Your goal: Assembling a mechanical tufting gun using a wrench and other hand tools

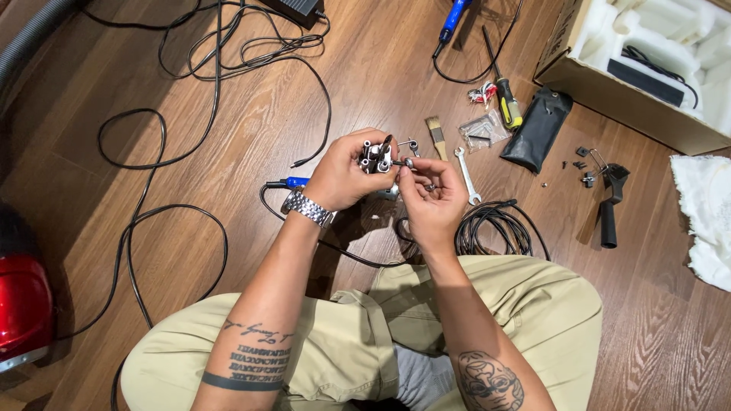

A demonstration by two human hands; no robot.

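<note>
The left hand [343, 176] is gripping a small metal assembly [377, 157] closed-fisted, while the right hand [432, 199] is pinching a small screw-like part [408, 162] against its side; seating it squarely seems the need. A wrench [467, 175] and brush [436, 137] are lying just beyond, with a coiled cable [495, 227] beside the right wrist.

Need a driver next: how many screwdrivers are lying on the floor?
1: a yellow-handled screwdriver lies beside the black pouch. More may be hidden under the hands or cables.

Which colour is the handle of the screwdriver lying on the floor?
The screwdriver handle is yellow and black, in the head view.
</note>
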